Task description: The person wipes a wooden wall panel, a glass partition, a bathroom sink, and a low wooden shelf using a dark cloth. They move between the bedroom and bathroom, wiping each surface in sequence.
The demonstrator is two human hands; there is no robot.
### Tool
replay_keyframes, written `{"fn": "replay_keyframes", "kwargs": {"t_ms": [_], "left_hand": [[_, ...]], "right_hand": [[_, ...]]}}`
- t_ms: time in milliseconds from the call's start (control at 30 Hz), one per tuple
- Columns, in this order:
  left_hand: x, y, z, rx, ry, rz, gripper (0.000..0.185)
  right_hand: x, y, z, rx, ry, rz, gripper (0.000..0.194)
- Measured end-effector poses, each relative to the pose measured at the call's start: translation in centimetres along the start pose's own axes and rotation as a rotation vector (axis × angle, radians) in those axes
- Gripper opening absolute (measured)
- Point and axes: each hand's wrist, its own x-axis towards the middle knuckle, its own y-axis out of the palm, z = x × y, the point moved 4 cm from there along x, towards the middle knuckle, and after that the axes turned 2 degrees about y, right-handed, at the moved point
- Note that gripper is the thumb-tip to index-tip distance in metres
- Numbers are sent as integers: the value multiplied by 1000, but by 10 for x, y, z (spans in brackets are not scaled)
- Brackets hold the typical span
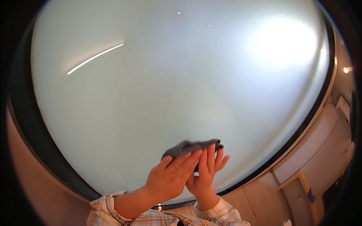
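Note:
A dark grey cloth (183, 148), bunched up, lies against a large pale, glossy panel (141, 99) with a black edge. My left hand (172, 175) presses on the cloth, its fingers stretched out to the upper right. Close beside it on the right, my right hand (208, 169) touches the cloth's right part with its fingertips, fingers pointing up and a little spread. The hands meet or overlap at the fingers. Part of the cloth is hidden beneath them.
The panel's black frame (254, 175) curves around its lower right. A bright light reflection (282, 42) and a thin light streak (96, 58) show on its surface. Beyond the right edge are a wooden floor (260, 195), a wooden frame piece (305, 183) and a small lit lamp (346, 69).

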Motion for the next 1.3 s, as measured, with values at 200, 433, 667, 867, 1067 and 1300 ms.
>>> {"fn": "replay_keyframes", "kwargs": {"t_ms": [200,433,667,867,1067,1300], "left_hand": [[-63,21,-19,-47,-151,73,44],[-77,-10,14,36,-314,18,45],[-17,-32,39,0,-240,-28,44],[10,4,14,-40,-79,-12,47],[-5,37,-26,17,36,47,45],[-73,39,-28,30,-108,95,43]], "right_hand": [[-62,17,2,117,-41,65,40],[-22,28,46,173,-164,108,31],[32,20,43,187,-112,-20,33],[17,17,-7,87,-29,-43,47],[-38,10,-42,73,16,2,50],[-86,29,-18,194,-15,129,52]]}}
